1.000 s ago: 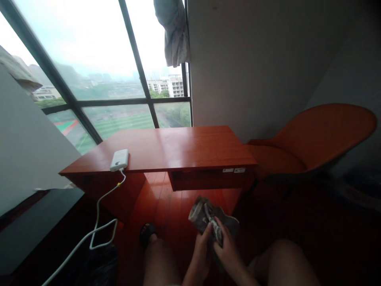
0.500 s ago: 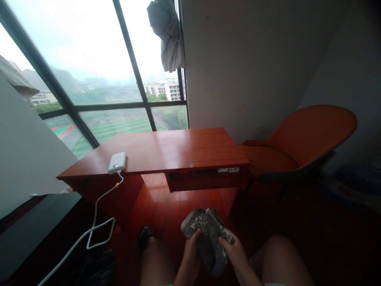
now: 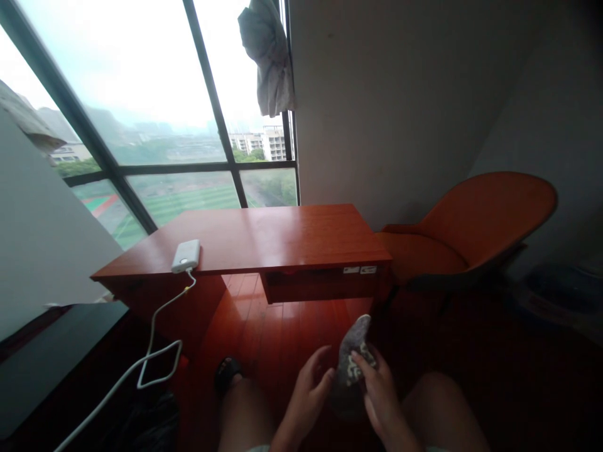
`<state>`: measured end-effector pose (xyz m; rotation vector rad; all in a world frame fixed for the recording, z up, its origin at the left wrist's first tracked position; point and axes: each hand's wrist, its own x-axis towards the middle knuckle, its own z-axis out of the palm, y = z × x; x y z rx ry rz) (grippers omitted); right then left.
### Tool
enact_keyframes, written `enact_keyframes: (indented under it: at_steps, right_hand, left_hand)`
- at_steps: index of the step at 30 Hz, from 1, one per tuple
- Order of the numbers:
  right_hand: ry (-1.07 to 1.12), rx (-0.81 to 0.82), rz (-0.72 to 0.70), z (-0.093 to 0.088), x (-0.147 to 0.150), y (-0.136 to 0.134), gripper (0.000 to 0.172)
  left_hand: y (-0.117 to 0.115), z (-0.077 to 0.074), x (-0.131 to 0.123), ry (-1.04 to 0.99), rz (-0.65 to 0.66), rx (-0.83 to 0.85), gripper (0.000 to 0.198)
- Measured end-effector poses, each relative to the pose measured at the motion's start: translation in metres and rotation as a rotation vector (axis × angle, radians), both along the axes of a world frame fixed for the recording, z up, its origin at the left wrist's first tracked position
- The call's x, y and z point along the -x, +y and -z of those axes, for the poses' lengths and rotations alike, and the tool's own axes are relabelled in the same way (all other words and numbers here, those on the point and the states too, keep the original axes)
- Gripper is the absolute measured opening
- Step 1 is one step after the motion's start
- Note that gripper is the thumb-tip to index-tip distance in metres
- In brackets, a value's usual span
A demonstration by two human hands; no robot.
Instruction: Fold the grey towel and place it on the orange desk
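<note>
A grey cloth item with a pale curly pattern (image 3: 349,361) hangs above my lap, its light tip pointing up. My right hand (image 3: 379,386) grips it from the right, thumb pressed on the pattern. Just left of the cloth is my left hand (image 3: 311,389), its thumb and fingers apart and nothing between them. The lower part of the cloth is dark and blurred between the hands.
Beyond my knees stands a reddish wooden desk (image 3: 282,235) bearing a white power bank (image 3: 186,255). From it a white cable (image 3: 151,326) trails to the lower left. An orange chair (image 3: 494,220) is at the right, a window at the back left.
My left hand has let go of the cloth and opened beside it. The cloth, still in my right hand, has shifted right and turned, its tip now upward.
</note>
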<state>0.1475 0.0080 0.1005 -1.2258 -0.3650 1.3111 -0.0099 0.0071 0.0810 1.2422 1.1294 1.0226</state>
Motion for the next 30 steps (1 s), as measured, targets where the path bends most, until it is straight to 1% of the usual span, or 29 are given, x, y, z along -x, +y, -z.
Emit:
enact_keyframes:
  at_steps: [1,2,3,4,5,7,9,11,12,13,15,17,18,20,22,24,25,26,27,28,29,30]
  right_hand:
    - [-0.029,-0.002,-0.040,-0.004,0.005,-0.001,0.055]
    - [-0.065,-0.012,-0.093,-0.007,0.009,-0.002,0.055]
    - [-0.109,-0.036,-0.161,-0.010,0.012,-0.003,0.053]
    - [-0.159,-0.072,-0.238,-0.013,0.014,-0.004,0.051]
    - [-0.218,-0.109,-0.311,-0.016,0.015,-0.005,0.049]
    - [-0.363,-0.186,-0.436,-0.022,0.014,-0.007,0.048]
    - [-0.509,-0.232,-0.529,-0.027,0.010,-0.008,0.043]
    - [-0.618,-0.263,-0.607,-0.031,0.003,-0.007,0.033]
    - [-0.657,-0.273,-0.619,-0.031,-0.002,-0.005,0.029]
    - [-0.692,-0.275,-0.592,-0.029,-0.007,-0.003,0.028]
    - [-0.787,-0.280,-0.449,-0.022,-0.020,0.002,0.033]
    - [-0.908,-0.313,-0.332,-0.012,-0.033,0.008,0.051]
    - [-0.968,-0.340,-0.323,-0.007,-0.038,0.011,0.061]
    - [-1.039,-0.392,-0.365,0.003,-0.045,0.018,0.078]
    - [-1.015,-0.412,-0.378,0.008,-0.050,0.027,0.086]
    - [-0.894,-0.401,-0.378,0.007,-0.056,0.036,0.091]
    - [-0.804,-0.385,-0.413,0.005,-0.059,0.039,0.092]
    - [-0.702,-0.367,-0.482,0.001,-0.062,0.042,0.089]
    - [-0.603,-0.350,-0.570,-0.004,-0.064,0.043,0.082]
    - [-0.522,-0.333,-0.650,-0.009,-0.065,0.043,0.071]
    - [-0.468,-0.317,-0.706,-0.014,-0.064,0.042,0.059]
    - [-0.439,-0.304,-0.720,-0.019,-0.063,0.040,0.048]
  left_hand:
    - [-0.002,-0.009,-0.007,-0.057,0.068,-0.041,0.057]
    - [-0.004,-0.016,-0.015,-0.091,0.099,-0.089,0.064]
    - [-0.005,-0.019,-0.022,-0.098,0.096,-0.135,0.069]
    - [-0.005,-0.020,-0.028,-0.084,0.057,-0.176,0.070]
    - [-0.005,-0.019,-0.032,-0.057,-0.003,-0.204,0.067]
    - [0.000,-0.012,-0.037,-0.010,-0.132,-0.208,0.053]
    - [0.007,-0.004,-0.036,-0.028,-0.232,-0.162,0.038]
    - [0.016,0.000,-0.031,-0.087,-0.288,-0.109,0.029]
    - [0.020,-0.001,-0.028,-0.115,-0.296,-0.084,0.028]
    - [0.024,-0.004,-0.024,-0.138,-0.295,-0.061,0.029]
    - [0.032,-0.014,-0.018,-0.174,-0.259,-0.027,0.032]
    - [0.038,-0.027,-0.015,-0.204,-0.181,-0.014,0.036]
    - [0.041,-0.034,-0.014,-0.215,-0.125,-0.016,0.037]
    - [0.046,-0.046,-0.011,-0.218,-0.010,-0.028,0.037]
    - [0.052,-0.053,-0.008,-0.196,0.069,-0.041,0.032]
    - [0.058,-0.057,-0.005,-0.166,0.127,-0.036,0.026]
    - [0.061,-0.057,-0.003,-0.149,0.154,-0.030,0.023]
    - [0.064,-0.058,-0.002,-0.128,0.177,-0.028,0.022]
    - [0.067,-0.058,-0.001,-0.105,0.194,-0.031,0.021]
    - [0.070,-0.058,-0.001,-0.083,0.200,-0.041,0.020]
    - [0.073,-0.057,-0.003,-0.064,0.195,-0.060,0.019]
    - [0.075,-0.055,-0.006,-0.048,0.174,-0.086,0.019]
